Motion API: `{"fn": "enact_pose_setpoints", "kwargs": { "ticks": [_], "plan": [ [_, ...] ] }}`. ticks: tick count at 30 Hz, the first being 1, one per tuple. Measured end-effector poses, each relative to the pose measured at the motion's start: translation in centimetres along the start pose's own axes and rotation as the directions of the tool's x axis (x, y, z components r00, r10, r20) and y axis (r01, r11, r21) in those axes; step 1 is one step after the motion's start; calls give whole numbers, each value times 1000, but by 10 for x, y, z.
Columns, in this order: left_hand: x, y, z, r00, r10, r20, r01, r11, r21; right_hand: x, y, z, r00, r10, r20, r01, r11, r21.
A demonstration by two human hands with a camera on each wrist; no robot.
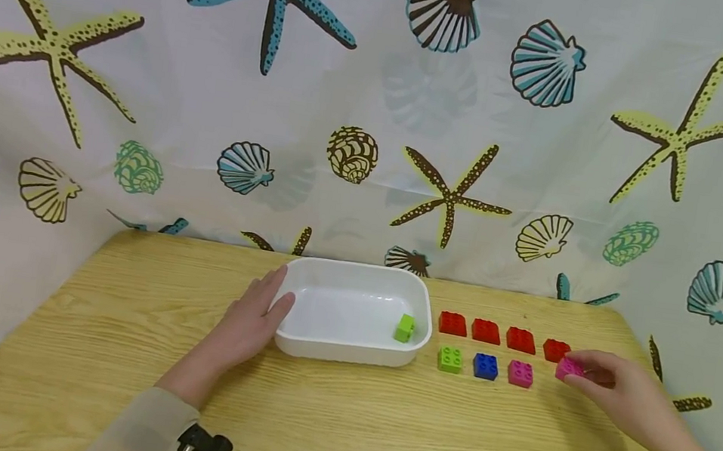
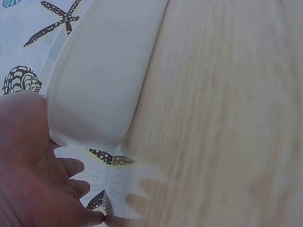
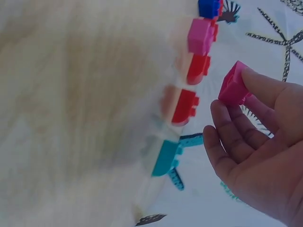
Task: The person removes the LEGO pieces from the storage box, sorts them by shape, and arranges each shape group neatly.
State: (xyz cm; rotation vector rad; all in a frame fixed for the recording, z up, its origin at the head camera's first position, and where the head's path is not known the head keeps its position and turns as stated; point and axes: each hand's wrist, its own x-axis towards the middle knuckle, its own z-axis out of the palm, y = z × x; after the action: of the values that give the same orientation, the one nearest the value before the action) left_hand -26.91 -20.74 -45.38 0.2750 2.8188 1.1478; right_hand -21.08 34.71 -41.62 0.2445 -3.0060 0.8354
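My right hand (image 1: pixel 627 394) pinches a pink toy brick (image 3: pixel 234 85) between thumb and fingers, held above the table at the right end of the bricks. At the left end of the white tray (image 1: pixel 345 353), my left hand (image 1: pixel 246 321) touches the rim; in the left wrist view its fingers stretch loosely past the tray's outer wall. One lime green brick (image 1: pixel 404 328) lies in the tray's right end. Nearest the right hand are a red brick (image 1: pixel 555 350) and another pink brick (image 1: pixel 520 374). A teal brick (image 3: pixel 165 158) shows only in the right wrist view.
Right of the tray stand a back row of several red bricks (image 1: pixel 486 331) and a front row with a lime green brick (image 1: pixel 450 359) and a blue brick (image 1: pixel 485 366). A patterned curtain (image 1: pixel 364 104) borders the wooden table (image 1: pixel 335 428) behind and at the sides.
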Motion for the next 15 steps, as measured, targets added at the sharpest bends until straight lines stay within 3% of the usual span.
{"fn": "enact_pose_setpoints", "kwargs": {
  "ticks": [6, 15],
  "plan": [
    [1, -1, 0, 1000, 0, -1, 0, 1000, -3, -3, 19, 4, 999, 10, 46, -11, 1000, 7],
    [0, 0, -1, 1000, 5, 14, -5, 1000, -17, 7, 27, 16, 998, -9, 64, 9, 1000, 5]
  ]
}}
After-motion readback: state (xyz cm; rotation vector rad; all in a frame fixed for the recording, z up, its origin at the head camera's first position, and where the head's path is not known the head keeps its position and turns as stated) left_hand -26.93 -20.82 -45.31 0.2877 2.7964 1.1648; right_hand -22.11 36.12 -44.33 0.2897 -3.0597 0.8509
